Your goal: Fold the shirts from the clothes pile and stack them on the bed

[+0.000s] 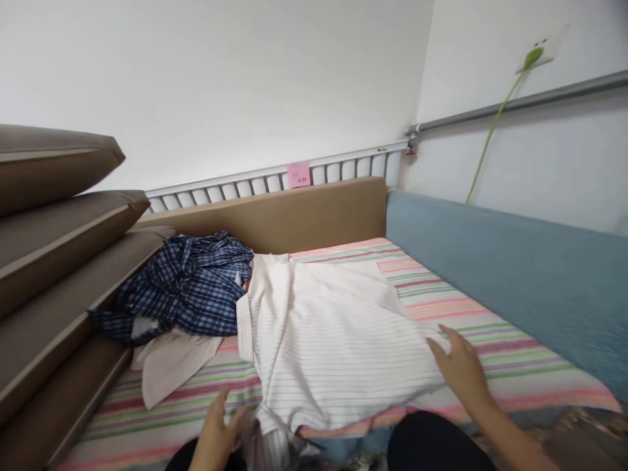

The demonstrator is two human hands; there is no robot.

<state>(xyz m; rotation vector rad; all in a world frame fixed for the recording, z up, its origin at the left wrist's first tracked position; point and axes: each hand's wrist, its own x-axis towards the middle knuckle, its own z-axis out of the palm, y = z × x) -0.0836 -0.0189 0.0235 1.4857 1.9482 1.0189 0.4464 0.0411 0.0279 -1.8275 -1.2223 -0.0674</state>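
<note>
A white striped shirt (338,327) lies spread on a striped bed sheet (495,347), its collar toward the left. At the shirt's right edge is my right hand (464,369), its thumb and fingers apart; I cannot tell whether the fingertips touch the cloth. My left hand (218,428) is low in the view, fingers spread, beside a blurred, bunched sleeve (269,445) that hangs over the front edge. Nothing shows in either hand. Left of the white shirt, a crumpled blue plaid shirt (191,281) rests partly over a pale garment (176,366).
Stacked brown cushions (59,242) rise at the left. A tan panel (314,212) runs along the back, before a white radiator (240,190) with a pink note (298,174). A blue panel (505,255) borders the right. A green cord (495,124) hangs from a wall socket (547,49).
</note>
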